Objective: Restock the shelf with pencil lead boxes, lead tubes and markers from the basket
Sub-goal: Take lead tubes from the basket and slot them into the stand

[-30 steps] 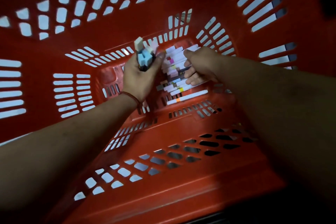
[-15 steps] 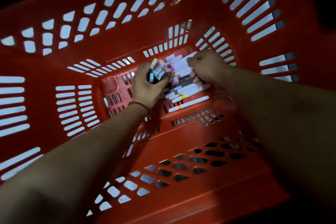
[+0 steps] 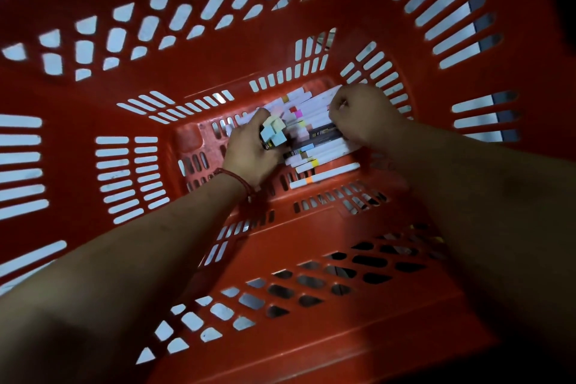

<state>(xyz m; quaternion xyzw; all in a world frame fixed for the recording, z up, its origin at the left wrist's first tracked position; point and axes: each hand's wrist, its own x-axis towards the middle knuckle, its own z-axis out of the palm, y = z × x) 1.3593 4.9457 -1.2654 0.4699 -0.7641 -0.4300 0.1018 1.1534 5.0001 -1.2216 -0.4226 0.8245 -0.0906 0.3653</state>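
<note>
Both my arms reach down into a deep red slotted basket (image 3: 311, 346). My left hand (image 3: 249, 153) grips a bundle of markers (image 3: 273, 132) upright, their pale blue and cream square caps showing above my fist. A pile of white markers with coloured bands (image 3: 314, 146) lies on the basket floor beside it, with a dark box (image 3: 324, 131) among them. My right hand (image 3: 361, 112) has its fingers curled down on the far right end of the pile; what its fingertips hold is hidden.
The basket's red walls rise steeply on all sides around my hands. The bare red floor (image 3: 190, 140) shows left of the pile. Dark surroundings lie outside the rim at the top corners.
My left hand has lowered the marker bundle toward the pile on the basket floor. My right hand has shifted slightly along the far end of the pile.
</note>
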